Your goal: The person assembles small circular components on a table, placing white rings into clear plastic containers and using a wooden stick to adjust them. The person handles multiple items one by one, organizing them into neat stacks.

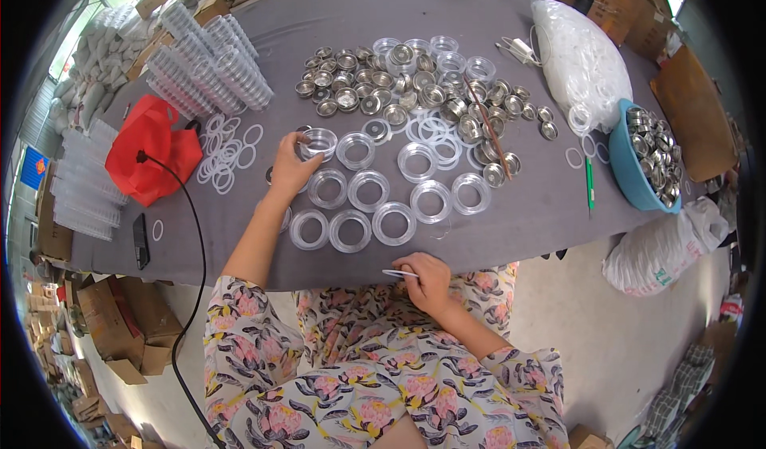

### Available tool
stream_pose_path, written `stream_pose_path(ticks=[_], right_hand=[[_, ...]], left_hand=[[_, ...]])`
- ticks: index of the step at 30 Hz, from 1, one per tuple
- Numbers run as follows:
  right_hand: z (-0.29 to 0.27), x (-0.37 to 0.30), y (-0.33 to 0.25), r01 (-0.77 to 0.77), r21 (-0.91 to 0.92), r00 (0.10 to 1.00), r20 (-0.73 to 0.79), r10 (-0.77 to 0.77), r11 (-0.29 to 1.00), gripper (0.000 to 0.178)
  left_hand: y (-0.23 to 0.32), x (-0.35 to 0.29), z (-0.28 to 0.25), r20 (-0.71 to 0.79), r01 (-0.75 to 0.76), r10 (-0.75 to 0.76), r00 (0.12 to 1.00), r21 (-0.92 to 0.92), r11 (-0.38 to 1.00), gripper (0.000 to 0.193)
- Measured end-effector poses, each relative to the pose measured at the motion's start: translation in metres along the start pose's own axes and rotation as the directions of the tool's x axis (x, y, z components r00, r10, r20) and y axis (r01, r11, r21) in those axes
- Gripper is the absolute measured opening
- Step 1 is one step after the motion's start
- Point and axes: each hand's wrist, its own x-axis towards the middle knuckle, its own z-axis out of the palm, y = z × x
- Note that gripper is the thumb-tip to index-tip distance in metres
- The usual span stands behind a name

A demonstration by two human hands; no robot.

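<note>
My left hand (292, 166) reaches over the grey-covered table, its thumb and fingers closed on the left edge of a clear round plastic dish (322, 140). More clear plastic rings stand near it in loose rows, among them one ring (355, 150) just to the right and another ring (327, 188) below. At the table's front edge, my right hand (429, 281) pinches a thin white ring (399, 273), seen nearly edge-on. Beyond the rows lies a spread of small round metal cups (346, 98), with loose white rings (439, 134) at its near side.
Stacked clear dishes (211, 62) and a red cloth-like thing (153, 152) with a black cable stand at left, near a pile of white rings (226, 154). A brown stick (488, 130) lies across the metal cups. To the right are a blue basin (624, 166), a green pen (590, 184) and a plastic bag (578, 58).
</note>
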Motion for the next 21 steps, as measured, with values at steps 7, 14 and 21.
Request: stream_pose_path(ticks=[7,14,21], right_hand=[[-0.002,0.004,-0.002,-0.242,0.073,0.970,0.027,0.241,0.968,0.010],[0.001,0.023,-0.008,-0.631,0.379,0.774,0.243,0.585,0.677,0.018],[-0.010,0.021,-0.025,-0.340,0.333,0.940,0.081,0.333,0.879,0.023]], left_hand=[[0.037,-0.024,-0.018,-0.036,-0.179,0.180,0.983,0.043,0.983,0.026],[0.147,-0.099,-0.029,0.548,0.003,0.190,0.815,-0.331,0.944,0.021],[0.104,-0.112,-0.029,0.469,0.407,-0.113,0.876,-0.594,0.694,0.007]])
